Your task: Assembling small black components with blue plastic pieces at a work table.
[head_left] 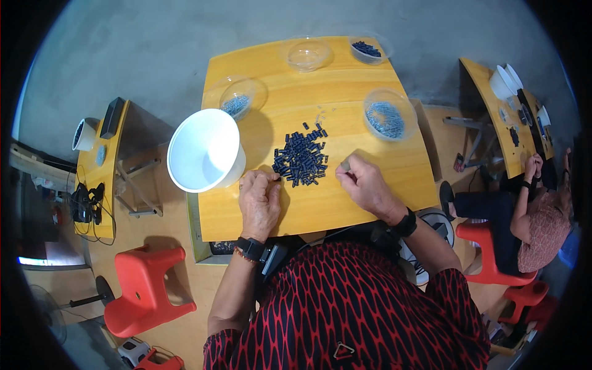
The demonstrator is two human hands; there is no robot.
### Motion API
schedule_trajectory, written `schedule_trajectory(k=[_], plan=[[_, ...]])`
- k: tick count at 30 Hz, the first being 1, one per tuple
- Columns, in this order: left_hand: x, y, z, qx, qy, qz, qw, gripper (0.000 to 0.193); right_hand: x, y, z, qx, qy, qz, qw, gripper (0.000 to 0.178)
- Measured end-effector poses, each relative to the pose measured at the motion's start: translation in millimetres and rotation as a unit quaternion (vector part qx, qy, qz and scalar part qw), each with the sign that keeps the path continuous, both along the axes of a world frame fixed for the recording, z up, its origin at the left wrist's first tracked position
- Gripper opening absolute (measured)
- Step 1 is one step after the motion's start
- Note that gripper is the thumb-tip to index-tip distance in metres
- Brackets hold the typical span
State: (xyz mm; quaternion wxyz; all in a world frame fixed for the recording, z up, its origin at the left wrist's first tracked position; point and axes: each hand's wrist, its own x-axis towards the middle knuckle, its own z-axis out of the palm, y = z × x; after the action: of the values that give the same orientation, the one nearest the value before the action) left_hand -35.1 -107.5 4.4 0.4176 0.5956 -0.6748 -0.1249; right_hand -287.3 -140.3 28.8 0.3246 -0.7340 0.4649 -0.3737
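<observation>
A heap of small black cylinder-shaped pieces lies in the middle of the yellow wooden table. At the heap's lower left edge is my left hand, thumb and fingers pinched together; what they hold is too small to make out. My right hand is to the right of the heap, apart from it, with its fingers curled into a pinch that hides whatever is inside. A few tiny pale bits are scattered just beyond the heap.
Left of the heap stands a white bucket. Clear bowls hold small silvery pieces: one at left, another at right. At the back are an empty clear bowl and one with black pieces. Another person sits at right.
</observation>
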Motion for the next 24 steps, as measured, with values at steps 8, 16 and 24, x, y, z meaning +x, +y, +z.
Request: schedule_trajectory(k=[8,16,24], plan=[[-3,-4,-5,-0.007,-0.048,-0.008,0.999,0.016,-7,11,-4,0.074,-0.076,0.033,0.994,0.003],[1,18,-3,0.059,0.211,0.0,0.976,0.008,12,14,9,0.229,-0.215,0.13,0.94,0.009],[-2,40,23,0.153,0.655,-0.133,0.728,0.018,38,15,21,0.248,-0.273,0.165,0.915,0.007]])
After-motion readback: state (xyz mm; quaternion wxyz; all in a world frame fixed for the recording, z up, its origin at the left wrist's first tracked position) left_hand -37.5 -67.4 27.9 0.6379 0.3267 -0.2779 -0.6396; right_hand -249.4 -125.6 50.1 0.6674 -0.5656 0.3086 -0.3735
